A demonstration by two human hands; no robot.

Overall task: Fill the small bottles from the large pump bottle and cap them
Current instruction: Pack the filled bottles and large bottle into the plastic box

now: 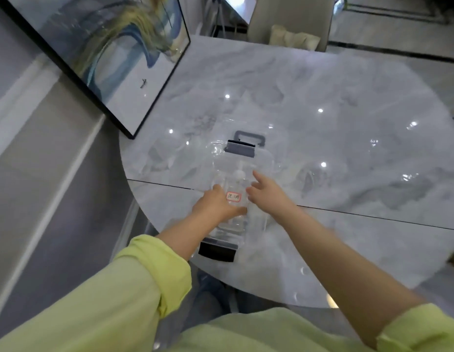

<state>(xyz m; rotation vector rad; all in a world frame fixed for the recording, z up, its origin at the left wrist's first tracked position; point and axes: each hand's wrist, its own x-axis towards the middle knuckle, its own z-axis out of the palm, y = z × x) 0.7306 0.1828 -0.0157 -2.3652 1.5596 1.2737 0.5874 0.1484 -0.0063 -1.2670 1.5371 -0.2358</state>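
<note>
A: Head view, where's the pump bottle [233, 196]?
B: Frame centre on the worktop [347, 153], inside a clear pouch [242, 158].
A: Hands?
B: My left hand [215, 204] grips its side; my right hand [265, 191] is spread, empty. Looks slick, rigid, liquid-heavy; hold the body.

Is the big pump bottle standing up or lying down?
Standing up: the pump bottle has its white pump head on top, with the left hand gripping its side.

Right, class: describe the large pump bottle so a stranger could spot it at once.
Start at the round marble table and find its near edge, where both hands meet. Between the left hand and the right hand stands the clear pump bottle. It alone carries a small red-bordered label and a white pump head.
</note>
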